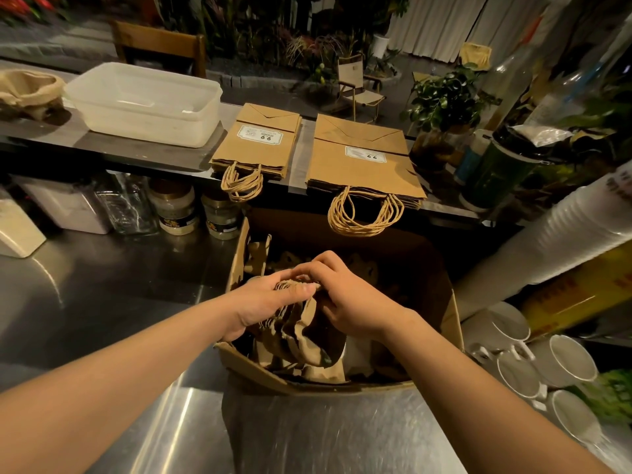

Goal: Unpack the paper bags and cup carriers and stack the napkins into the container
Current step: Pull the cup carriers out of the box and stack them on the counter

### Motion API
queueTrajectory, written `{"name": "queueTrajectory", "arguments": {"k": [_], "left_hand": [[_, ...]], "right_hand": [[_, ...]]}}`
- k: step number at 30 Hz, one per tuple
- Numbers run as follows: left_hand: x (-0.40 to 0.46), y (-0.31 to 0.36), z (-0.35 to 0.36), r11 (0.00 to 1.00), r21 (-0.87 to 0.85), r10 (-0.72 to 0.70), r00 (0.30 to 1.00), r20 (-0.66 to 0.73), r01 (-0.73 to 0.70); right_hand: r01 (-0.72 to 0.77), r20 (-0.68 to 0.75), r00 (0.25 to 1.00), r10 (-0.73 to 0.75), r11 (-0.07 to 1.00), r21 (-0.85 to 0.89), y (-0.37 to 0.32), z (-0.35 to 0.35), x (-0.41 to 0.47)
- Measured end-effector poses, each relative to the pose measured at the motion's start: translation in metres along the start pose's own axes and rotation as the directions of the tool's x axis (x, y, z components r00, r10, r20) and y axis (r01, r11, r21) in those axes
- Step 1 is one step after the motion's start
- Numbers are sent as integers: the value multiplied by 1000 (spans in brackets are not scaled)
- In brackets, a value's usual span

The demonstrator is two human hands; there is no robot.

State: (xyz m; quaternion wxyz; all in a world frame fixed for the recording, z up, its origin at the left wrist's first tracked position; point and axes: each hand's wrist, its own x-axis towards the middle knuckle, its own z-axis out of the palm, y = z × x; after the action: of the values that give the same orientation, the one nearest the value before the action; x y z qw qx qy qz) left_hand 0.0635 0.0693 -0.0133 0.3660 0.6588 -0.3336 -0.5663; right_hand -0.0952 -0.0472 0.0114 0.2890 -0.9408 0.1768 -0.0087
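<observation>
Far left, upper shelf: burlap pouch (29, 92); just right of it, translucent plastic container (143, 104), apparently holding nothing. Below the shelf, on the steel counter (85, 285): jars (174, 208) in a row. Centre, far: small stack of flat paper bags (260, 142), twine handles hanging over the shelf edge; right of it, apart, a larger stack of flat paper bags (366, 159), handles likewise overhanging. Centre, near: open cardboard box (342, 381) on the counter; inside, a bundle of paper bags (301, 333). Left hand (270, 306) curled round the bundle's twine handles; right hand (352, 302) fingers curled down onto the same bundle, pinching at the handles. Right, near: white mugs (533, 360); above them, a lying sleeve of stacked cups (554, 237).
</observation>
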Motion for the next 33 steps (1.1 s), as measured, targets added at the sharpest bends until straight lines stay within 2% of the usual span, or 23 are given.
{"name": "queueTrajectory", "arguments": {"k": [5, 11, 15, 17, 19, 20, 22, 23, 24, 26, 27, 29, 31, 33], "left_hand": [[1, -2, 2, 997, -50, 51, 999, -5, -51], [2, 2, 9, 994, -93, 44, 998, -39, -48], [2, 6, 10, 987, -139, 76, 995, -58, -83], [4, 4, 3, 974, -173, 129, 985, -114, -147], [5, 0, -4, 948, -230, 174, 964, -202, -219], [5, -1, -7, 932, -259, 185, 949, -253, -251], [8, -6, -12, 894, -326, 194, 921, -337, -307], [8, -8, -14, 875, -354, 195, 911, -364, -329], [9, -11, -15, 861, -371, 200, 903, -381, -348], [12, -16, -15, 836, -397, 209, 888, -409, -379], [12, -17, -15, 825, -409, 212, 883, -418, -391], [12, -18, -15, 809, -426, 218, 880, -422, -405], [11, -18, -14, 803, -431, 227, 880, -418, -412], [11, -18, -14, 800, -431, 236, 879, -413, -418]], "right_hand": [[18, -47, 999, -17, 1000, 3, 1, 7, 6], [17, -118, 993, -12, 999, 36, 1, 17, 12], [-52, -80, 994, 72, 972, 231, 11, 19, 8], [-71, -164, 975, 150, 910, 407, 21, 22, 2], [-136, -253, 903, 348, 790, 598, 30, 30, -3], [-214, -258, 835, 485, 720, 660, 34, 35, -5], [-434, -165, 687, 708, 581, 689, 40, 44, -5], [-530, -82, 636, 768, 511, 676, 45, 50, -5], [-622, 2, 618, 786, 487, 613, 48, 57, -6], [-741, 156, 650, 743, 576, 345, 46, 67, -6], [-749, 224, 661, 716, 617, 240, 44, 71, -6], [-709, 338, 693, 637, 686, 163, 39, 76, -5], [-642, 400, 710, 580, 766, 29, 38, 81, 0], [-554, 408, 707, 578, 811, -188, 38, 93, 7]]}}
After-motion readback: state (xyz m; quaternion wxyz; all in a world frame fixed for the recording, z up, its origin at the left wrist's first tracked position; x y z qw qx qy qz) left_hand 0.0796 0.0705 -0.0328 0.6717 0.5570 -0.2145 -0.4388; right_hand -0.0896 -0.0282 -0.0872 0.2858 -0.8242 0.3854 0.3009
